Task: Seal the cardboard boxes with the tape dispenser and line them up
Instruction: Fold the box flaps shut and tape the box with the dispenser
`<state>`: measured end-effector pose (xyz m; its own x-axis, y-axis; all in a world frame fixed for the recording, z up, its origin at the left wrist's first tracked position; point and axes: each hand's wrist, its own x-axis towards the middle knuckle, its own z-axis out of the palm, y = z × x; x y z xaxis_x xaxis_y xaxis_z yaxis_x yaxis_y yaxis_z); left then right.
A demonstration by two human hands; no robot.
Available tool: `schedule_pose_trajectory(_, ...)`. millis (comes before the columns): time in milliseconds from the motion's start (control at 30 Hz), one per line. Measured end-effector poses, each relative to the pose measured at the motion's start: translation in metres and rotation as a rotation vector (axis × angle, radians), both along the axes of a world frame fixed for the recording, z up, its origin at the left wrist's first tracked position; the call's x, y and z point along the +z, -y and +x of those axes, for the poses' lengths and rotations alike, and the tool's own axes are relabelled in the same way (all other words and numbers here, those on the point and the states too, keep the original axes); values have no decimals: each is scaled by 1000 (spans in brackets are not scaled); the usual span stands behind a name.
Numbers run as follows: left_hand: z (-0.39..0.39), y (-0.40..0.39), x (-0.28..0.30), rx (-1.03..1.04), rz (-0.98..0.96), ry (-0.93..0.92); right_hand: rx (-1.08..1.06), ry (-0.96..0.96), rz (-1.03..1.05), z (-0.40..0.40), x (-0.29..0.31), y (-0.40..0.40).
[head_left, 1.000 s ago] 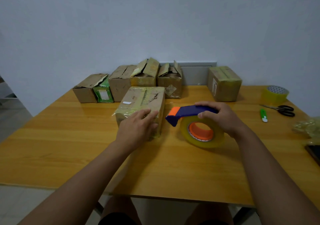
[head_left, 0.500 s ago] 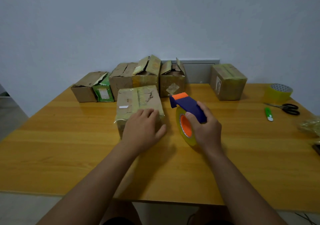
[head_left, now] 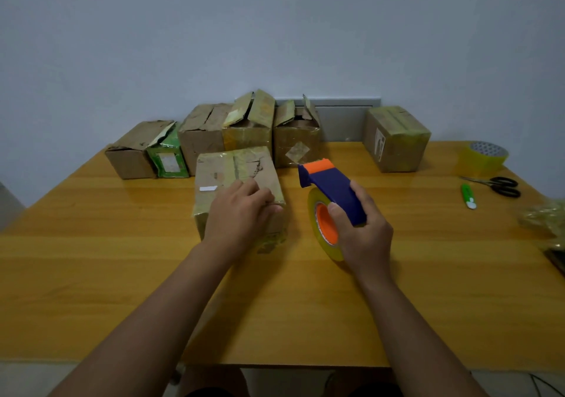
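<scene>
A taped cardboard box (head_left: pixel 232 170) lies in the middle of the wooden table (head_left: pixel 91 259). My left hand (head_left: pixel 237 213) rests on its near top edge, fingers laid over the corner. Just to the right, my right hand (head_left: pixel 360 228) grips the blue and orange tape dispenser (head_left: pixel 330 194), which carries a yellow tape roll with an orange core and points its orange nose away from me. Behind stand several boxes in a row, some with flaps standing open (head_left: pixel 247 121). A taped box (head_left: pixel 396 139) stands apart at the back right.
At the right lie a spare yellow tape roll (head_left: pixel 483 158), black scissors (head_left: pixel 501 185) and a green utility knife (head_left: pixel 467 196). Crumpled clear plastic (head_left: pixel 544 219) and a dark object sit at the right edge. A wall runs close behind the table.
My right hand lifted the dispenser off the table and turned it so its nose points away from me. The box under my left hand turned to face me squarely.
</scene>
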<state>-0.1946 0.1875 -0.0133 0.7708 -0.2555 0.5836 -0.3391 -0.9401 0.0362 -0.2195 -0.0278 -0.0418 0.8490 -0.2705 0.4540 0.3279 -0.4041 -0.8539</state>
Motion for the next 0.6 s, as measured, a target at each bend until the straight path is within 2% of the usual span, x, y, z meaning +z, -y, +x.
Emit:
schedule_pose_trajectory(267, 1, 1, -9, 37, 27, 66, 2, 17, 4, 1, -2, 0)
schedule_pose_trajectory(600, 0, 8, -12, 88, 42, 56, -8, 35, -13, 1, -5, 0)
